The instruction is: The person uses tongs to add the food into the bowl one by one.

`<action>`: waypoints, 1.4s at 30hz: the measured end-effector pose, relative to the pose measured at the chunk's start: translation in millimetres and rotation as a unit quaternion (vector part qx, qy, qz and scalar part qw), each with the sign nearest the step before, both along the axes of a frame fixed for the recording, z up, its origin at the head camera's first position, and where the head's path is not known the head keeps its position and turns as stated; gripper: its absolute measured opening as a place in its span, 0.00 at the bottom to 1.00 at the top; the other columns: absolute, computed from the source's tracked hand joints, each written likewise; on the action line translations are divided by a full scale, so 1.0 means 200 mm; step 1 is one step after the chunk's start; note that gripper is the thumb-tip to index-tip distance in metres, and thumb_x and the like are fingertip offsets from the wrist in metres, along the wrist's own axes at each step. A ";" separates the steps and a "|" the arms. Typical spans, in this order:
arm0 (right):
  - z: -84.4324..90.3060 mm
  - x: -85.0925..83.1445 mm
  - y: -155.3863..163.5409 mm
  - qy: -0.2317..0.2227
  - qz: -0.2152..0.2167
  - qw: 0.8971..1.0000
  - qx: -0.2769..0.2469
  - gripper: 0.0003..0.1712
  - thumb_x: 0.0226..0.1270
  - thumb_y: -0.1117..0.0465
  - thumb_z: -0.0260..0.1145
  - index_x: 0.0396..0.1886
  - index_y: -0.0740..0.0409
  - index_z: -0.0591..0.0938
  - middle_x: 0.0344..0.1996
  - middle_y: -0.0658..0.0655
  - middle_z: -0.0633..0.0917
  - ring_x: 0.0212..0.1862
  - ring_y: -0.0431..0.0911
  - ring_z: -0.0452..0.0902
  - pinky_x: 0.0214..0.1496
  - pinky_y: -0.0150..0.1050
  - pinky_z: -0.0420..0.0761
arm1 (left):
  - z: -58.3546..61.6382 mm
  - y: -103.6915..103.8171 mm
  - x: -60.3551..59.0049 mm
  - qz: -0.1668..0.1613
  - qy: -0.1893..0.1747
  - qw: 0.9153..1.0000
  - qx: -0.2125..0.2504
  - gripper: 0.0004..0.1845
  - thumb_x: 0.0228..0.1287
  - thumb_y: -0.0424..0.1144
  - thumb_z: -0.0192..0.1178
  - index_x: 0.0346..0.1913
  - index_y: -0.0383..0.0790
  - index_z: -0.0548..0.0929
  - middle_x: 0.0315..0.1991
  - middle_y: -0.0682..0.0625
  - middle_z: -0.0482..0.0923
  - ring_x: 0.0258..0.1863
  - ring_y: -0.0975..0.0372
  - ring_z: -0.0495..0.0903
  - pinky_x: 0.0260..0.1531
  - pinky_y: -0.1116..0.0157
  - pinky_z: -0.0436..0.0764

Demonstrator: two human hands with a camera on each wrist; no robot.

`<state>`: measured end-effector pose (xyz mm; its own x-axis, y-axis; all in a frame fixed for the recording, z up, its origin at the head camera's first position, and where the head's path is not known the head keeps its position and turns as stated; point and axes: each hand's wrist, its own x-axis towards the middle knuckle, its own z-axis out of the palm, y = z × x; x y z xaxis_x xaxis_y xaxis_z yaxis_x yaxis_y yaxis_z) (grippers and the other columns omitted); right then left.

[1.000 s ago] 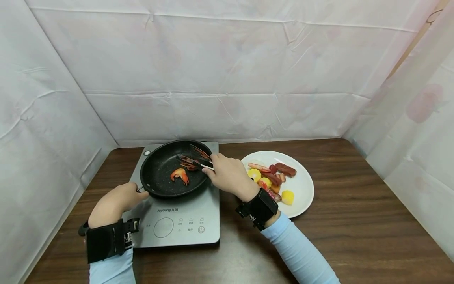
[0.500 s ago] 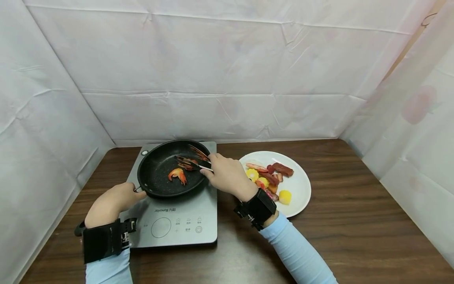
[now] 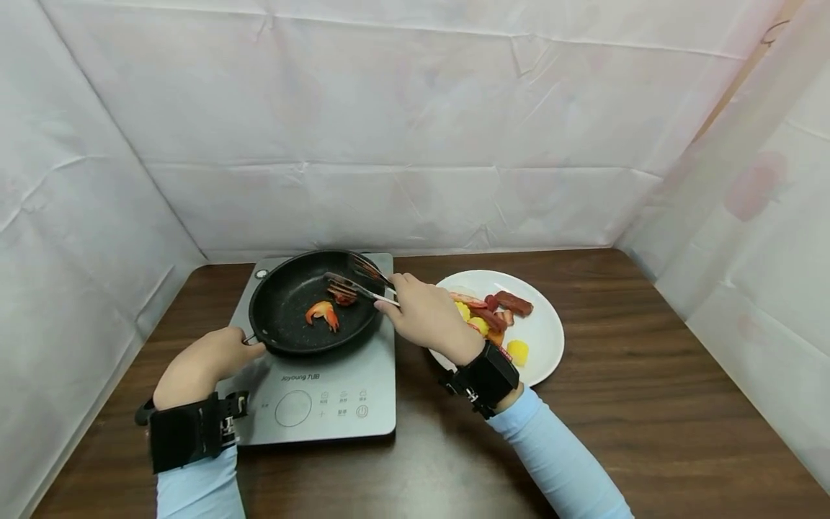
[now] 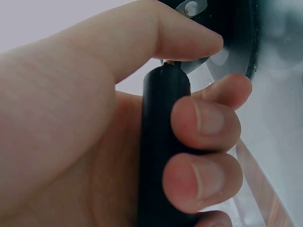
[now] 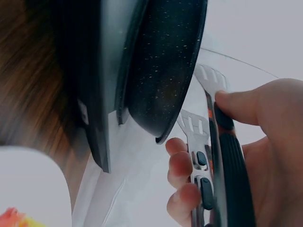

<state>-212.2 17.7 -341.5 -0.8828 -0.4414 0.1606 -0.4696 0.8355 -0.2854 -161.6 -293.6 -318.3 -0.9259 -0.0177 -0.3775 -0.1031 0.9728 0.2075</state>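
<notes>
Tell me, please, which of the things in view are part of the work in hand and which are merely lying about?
In use:
- frying pan, its handle held by the left hand
- tongs, gripped by the right hand
- shrimp and a reddish piece in the pan
- induction cooker under the pan
- plate of food

Lying about:
- white sheeting behind
- wooden table

Black frying pan [image 3: 305,306] flat on induction hob, w/ tongs [image 3: 359,281] tips apart above red bacon piece [image 3: 341,293] inside.
</notes>
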 end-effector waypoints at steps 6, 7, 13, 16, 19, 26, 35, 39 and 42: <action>0.02 0.01 0.09 0.014 0.004 1.000 -0.001 0.33 0.80 0.42 0.53 0.72 0.59 0.70 0.62 0.59 0.80 0.55 0.51 0.84 0.46 0.49 0.84 | 0.01 0.02 -0.03 -0.002 -0.010 1.000 -0.005 0.31 0.75 0.48 0.49 0.56 0.14 0.73 0.45 0.28 0.79 0.39 0.47 0.79 0.44 0.47 0.80; 0.02 0.01 0.11 0.016 0.005 1.000 -0.001 0.33 0.80 0.42 0.53 0.73 0.59 0.70 0.62 0.59 0.80 0.56 0.51 0.84 0.46 0.50 0.84 | 0.01 0.02 -0.03 -0.001 -0.012 1.000 -0.006 0.32 0.76 0.49 0.49 0.57 0.14 0.72 0.47 0.26 0.79 0.40 0.46 0.80 0.45 0.46 0.81; 0.02 0.01 0.23 0.017 0.001 1.000 0.019 0.32 0.81 0.43 0.51 0.73 0.59 0.69 0.61 0.59 0.80 0.56 0.51 0.83 0.44 0.51 0.84 | 0.01 0.03 -0.03 0.003 -0.015 1.000 -0.005 0.32 0.75 0.48 0.49 0.57 0.14 0.72 0.47 0.26 0.79 0.41 0.45 0.80 0.46 0.45 0.80; 0.01 0.02 0.28 0.024 -0.004 0.999 0.030 0.32 0.81 0.40 0.49 0.70 0.58 0.70 0.58 0.58 0.81 0.51 0.51 0.85 0.41 0.50 0.83 | 0.01 0.03 -0.03 -0.001 -0.012 1.000 -0.006 0.30 0.75 0.47 0.49 0.54 0.14 0.74 0.42 0.29 0.78 0.39 0.47 0.79 0.44 0.47 0.80; 0.02 0.04 0.34 0.035 -0.001 0.999 0.033 0.31 0.80 0.39 0.52 0.66 0.57 0.73 0.53 0.56 0.83 0.43 0.50 0.86 0.37 0.47 0.83 | 0.00 0.03 -0.03 -0.002 -0.011 1.000 -0.006 0.30 0.74 0.47 0.49 0.54 0.14 0.73 0.42 0.29 0.78 0.38 0.47 0.78 0.43 0.47 0.80; 0.04 0.05 0.50 0.073 0.000 0.996 0.048 0.32 0.70 0.37 0.64 0.60 0.56 0.77 0.41 0.54 0.86 0.36 0.48 0.84 0.37 0.46 0.83 | 0.00 0.02 -0.04 -0.004 -0.018 1.000 -0.010 0.33 0.75 0.48 0.48 0.59 0.12 0.69 0.53 0.21 0.76 0.45 0.40 0.81 0.48 0.43 0.80; 0.02 0.02 0.73 0.030 -0.063 0.996 0.058 0.34 0.73 0.38 0.61 0.64 0.59 0.76 0.51 0.59 0.86 0.45 0.54 0.87 0.41 0.54 0.84 | -0.02 0.02 -0.04 -0.009 -0.007 1.000 -0.003 0.31 0.74 0.47 0.49 0.55 0.13 0.73 0.43 0.29 0.79 0.37 0.49 0.77 0.43 0.47 0.80; 0.02 0.00 0.84 0.019 -0.076 0.995 0.065 0.34 0.74 0.38 0.60 0.66 0.59 0.76 0.52 0.61 0.86 0.47 0.55 0.86 0.42 0.55 0.83 | -0.01 0.02 -0.04 -0.004 -0.005 1.000 -0.002 0.31 0.74 0.46 0.49 0.56 0.13 0.72 0.43 0.29 0.79 0.37 0.48 0.77 0.43 0.47 0.80; 0.01 -0.02 0.92 0.013 -0.090 0.993 0.071 0.33 0.75 0.39 0.60 0.65 0.59 0.76 0.53 0.62 0.86 0.49 0.58 0.85 0.43 0.57 0.82 | -0.01 0.02 -0.04 -0.006 -0.001 1.000 -0.002 0.31 0.74 0.46 0.49 0.56 0.12 0.72 0.43 0.28 0.79 0.37 0.49 0.77 0.43 0.47 0.80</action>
